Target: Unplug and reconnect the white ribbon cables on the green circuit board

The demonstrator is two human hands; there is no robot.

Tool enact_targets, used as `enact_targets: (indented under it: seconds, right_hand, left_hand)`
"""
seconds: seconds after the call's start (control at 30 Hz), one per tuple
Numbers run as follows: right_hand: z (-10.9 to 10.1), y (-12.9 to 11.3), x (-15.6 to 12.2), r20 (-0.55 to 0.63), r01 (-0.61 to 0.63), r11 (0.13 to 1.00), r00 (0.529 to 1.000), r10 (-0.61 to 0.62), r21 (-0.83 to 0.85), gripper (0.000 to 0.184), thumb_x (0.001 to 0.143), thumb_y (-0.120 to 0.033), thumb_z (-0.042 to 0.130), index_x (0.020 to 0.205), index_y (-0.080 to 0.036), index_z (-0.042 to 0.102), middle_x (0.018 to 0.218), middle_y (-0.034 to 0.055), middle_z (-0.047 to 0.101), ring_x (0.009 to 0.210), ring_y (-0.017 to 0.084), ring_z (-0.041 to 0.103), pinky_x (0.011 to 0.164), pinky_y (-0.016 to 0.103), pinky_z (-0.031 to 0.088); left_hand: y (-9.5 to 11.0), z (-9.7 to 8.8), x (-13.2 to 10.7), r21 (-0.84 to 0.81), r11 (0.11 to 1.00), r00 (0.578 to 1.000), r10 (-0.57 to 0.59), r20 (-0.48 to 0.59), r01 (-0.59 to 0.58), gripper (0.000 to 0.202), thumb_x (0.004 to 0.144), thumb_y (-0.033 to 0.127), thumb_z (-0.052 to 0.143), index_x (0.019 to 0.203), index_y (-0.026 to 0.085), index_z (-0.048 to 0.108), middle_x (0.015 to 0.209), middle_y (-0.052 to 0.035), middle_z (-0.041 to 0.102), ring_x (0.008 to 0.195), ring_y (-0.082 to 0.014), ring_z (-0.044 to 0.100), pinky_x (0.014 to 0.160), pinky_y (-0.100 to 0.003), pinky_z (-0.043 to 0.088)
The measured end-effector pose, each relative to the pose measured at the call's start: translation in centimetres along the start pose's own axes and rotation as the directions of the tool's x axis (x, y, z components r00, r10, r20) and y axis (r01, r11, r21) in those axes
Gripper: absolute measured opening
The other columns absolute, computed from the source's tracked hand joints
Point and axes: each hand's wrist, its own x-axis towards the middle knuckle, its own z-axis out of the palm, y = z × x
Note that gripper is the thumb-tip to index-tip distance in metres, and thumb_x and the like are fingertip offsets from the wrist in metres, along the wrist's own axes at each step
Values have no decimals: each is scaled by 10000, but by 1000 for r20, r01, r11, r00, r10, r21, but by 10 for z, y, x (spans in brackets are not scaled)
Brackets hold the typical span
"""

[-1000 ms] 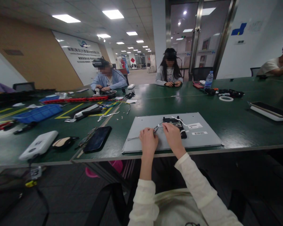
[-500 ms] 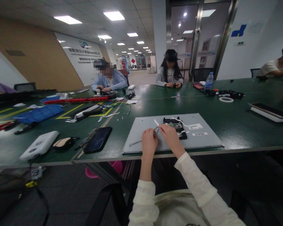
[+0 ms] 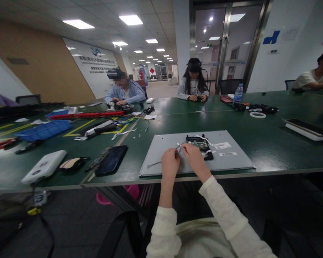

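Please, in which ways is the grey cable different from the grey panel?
The cable is thin and narrow, while the panel is broad and flat. The left hand holds the cable, whereas the panel lies on the table. Both look grey.

grey cable point(image 3: 154, 165): partly hidden by hands point(image 3: 170, 163) | person point(image 3: 309, 79): cut off at right edge | barcode point(image 3: 228, 154): unreadably small

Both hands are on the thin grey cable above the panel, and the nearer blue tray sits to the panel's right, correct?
No: the head view shows the nearer blue tray left of the panel. The left hand and right hand are indeed on the thin grey cable above it.
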Motion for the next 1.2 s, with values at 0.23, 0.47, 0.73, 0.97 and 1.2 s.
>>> enact_targets:
  seconds: [0.23, 0.47, 0.73, 0.97, 1.2]
  right_hand:
    - [0, -2, 1, 83, -28, 995, 996, 35, -92, 253, 1008, -223, 341, 1033, -155, 583, 946, 84, 680, 882, 180, 654, 781, 262, 450]
    - [6, 1, 3, 70, -65, 993, 995, 72, -95, 248, 1024, -237, 297, 1133, -146, 501, 976, 103, 684, 951, 173, 662, 783, 248, 467]
    - [6, 1, 3, 77, 12, 988, 997, -1, -151, 253, 1023, -196, 268, 1147, -142, 482, 1053, 126, 662, 976, 180, 656, 793, 257, 474]
    - [3, -2, -1, 173, 26, 978, 985, 10, -207, 235, 1006, -177, 297, 1129, -148, 495, 1003, 130, 674, 926, 205, 669, 734, 259, 483]
    - [2, -6, -4, 223, 40, 963, 974, 21, -266, 257, 1005, -184, 292, 1148, -154, 503, 988, 124, 678, 902, 213, 676, 709, 273, 493]
  left_hand:
    - [1, -2, 1, -27, 1000, 1000, -4, 15, 4, 295, 762, 45, 484, 970, 181, 643, 1010, -73, 680, 978, -194, 619, 905, -305, 443]
    - [0, -3, 2, -71, 997, 999, -35, 40, 38, 299, 758, 60, 502, 977, 177, 669, 1026, -69, 708, 993, -210, 633, 925, -314, 439]
    - [0, -5, 2, -117, 992, 997, -46, 58, 52, 375, 743, 47, 500, 1041, 207, 661, 1051, -44, 721, 994, -208, 651, 910, -300, 455]
    - [1, -6, 2, -216, 971, 994, -97, 59, 107, 516, 732, 23, 512, 1209, 214, 554, 1034, -25, 734, 965, -196, 669, 883, -288, 469]
    - [-1, -4, 1, -213, 972, 995, -96, 42, 103, 585, 751, 50, 525, 1315, 190, 449, 1056, -38, 724, 949, -206, 668, 869, -305, 470]
